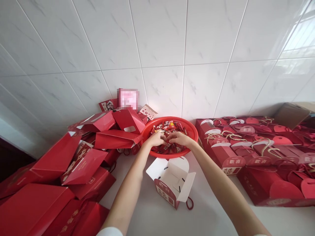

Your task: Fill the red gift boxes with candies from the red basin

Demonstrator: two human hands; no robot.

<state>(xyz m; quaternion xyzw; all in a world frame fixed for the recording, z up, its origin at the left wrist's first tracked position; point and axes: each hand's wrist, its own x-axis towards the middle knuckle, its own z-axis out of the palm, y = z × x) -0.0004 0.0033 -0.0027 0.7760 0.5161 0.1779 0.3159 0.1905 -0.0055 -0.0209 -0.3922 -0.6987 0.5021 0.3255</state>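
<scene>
Two bare forearms (131, 183) came nearest the camera, reaching from five and seven o'clock toward a red basket (169, 155) of small wrapped packets (169, 126). Below the basket, at its six o'clock, an open box (169, 185) stood on the worktop (147, 216), flaps splayed, with a cord loop (189, 204) trailing toward five o'clock. Left hand (157, 139) and right hand (180, 139) dipped into the packets with fingers bent; each grip looked partly closed, but I could not tell what, if anything, it held.

Judging from this, a tug on the basket's near rim could shove the box, since its back flap sat right beside it. Those upright flaps might also catch a wrist. At ten o'clock, loosely heaped red cartons (114, 139) leaned close to the rim; a left elbow swung outward could bring them sliding in. Closed boxes (258, 154) at three o'clock, packed in rows, seemed steadier.
</scene>
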